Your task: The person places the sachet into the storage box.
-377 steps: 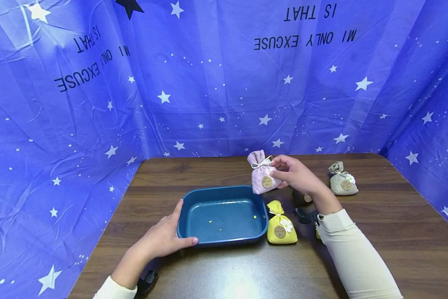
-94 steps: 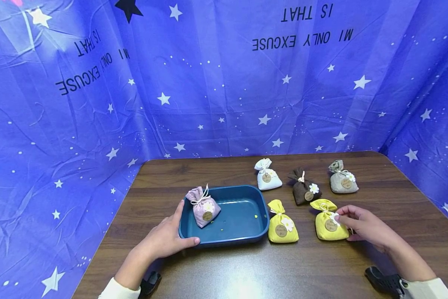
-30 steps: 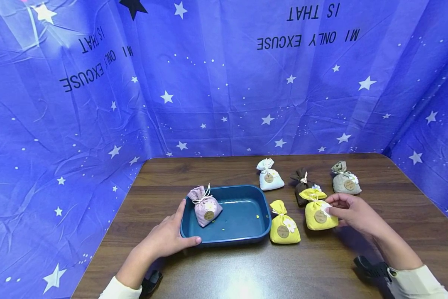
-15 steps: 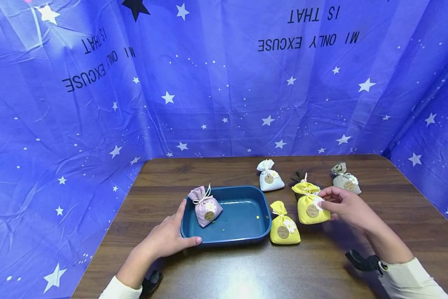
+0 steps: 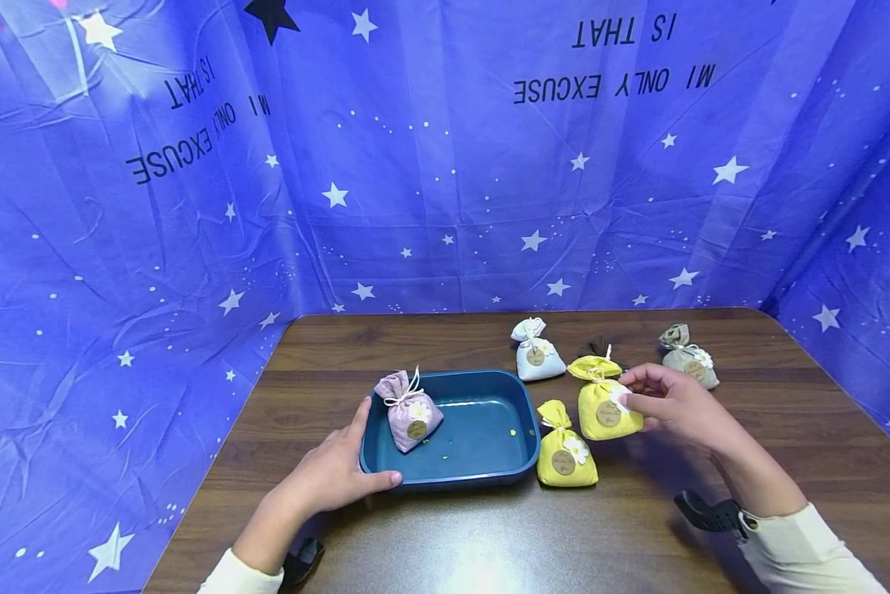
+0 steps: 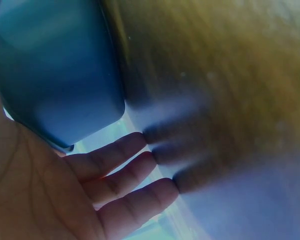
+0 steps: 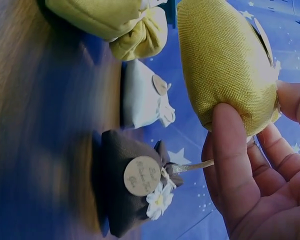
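My right hand (image 5: 678, 406) pinches a yellow drawstring sachet (image 5: 606, 412) by its side, thumb near the white flower. In the right wrist view that sachet (image 7: 225, 60) hangs clear of the table. A second yellow sachet (image 5: 566, 450) stands below and left of it, beside a dark blue rectangular tray (image 5: 452, 477). Inside the tray, at its left end, leans a pale purple sachet (image 5: 409, 412). My left hand (image 5: 329, 474) rests against the tray's front left corner, thumb along the front, fingers fairly straight. In the left wrist view those fingers (image 6: 135, 205) reach down beside the tray wall.
A white sachet (image 5: 539, 359) stands behind the tray's right end. The brown sachet (image 7: 125, 185) is mostly hidden in the head view behind the held one. Farther right is a grey-green sachet (image 5: 689, 363). A blue starry curtain (image 5: 445, 165) surrounds the wooden table (image 5: 385, 544).
The purple sachet, earlier in my right hand, now lies in the tray. My right hand has since gripped the right-hand yellow sachet, lifted it and carried it leftward. My left hand stays put.
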`<move>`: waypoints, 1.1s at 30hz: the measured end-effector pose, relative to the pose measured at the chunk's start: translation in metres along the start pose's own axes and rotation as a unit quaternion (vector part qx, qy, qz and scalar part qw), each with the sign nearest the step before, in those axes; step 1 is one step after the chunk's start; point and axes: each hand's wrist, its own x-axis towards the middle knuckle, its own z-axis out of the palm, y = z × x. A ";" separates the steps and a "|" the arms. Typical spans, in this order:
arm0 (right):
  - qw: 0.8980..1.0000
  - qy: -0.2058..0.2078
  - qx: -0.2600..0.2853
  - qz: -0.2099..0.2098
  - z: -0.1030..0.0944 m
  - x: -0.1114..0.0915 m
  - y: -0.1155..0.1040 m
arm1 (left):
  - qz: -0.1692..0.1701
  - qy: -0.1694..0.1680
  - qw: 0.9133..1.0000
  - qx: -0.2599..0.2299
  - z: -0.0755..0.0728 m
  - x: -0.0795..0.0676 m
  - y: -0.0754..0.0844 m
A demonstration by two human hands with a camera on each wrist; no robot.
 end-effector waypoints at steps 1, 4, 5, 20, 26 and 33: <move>1.000 0.001 -0.001 0.000 0.001 0.001 -0.001 | 0.000 0.000 1.000 0.000 0.000 0.000 0.000; 1.000 -0.002 0.002 0.000 0.003 0.004 -0.003 | 0.000 -0.002 1.000 0.000 0.000 0.000 0.000; 1.000 -0.001 0.000 0.000 0.004 0.005 -0.005 | -0.001 -0.002 1.000 -0.001 0.000 0.000 0.000; 1.000 -0.009 0.008 -0.023 0.017 0.020 -0.023 | -0.005 -0.004 1.000 -0.001 -0.001 0.000 0.002; 0.999 -0.025 0.030 -0.019 0.023 0.025 -0.025 | 0.001 0.000 1.000 -0.001 -0.001 0.000 0.002; 0.999 -0.035 0.029 -0.024 0.029 0.032 -0.028 | 0.004 0.000 1.000 -0.002 -0.002 -0.001 0.001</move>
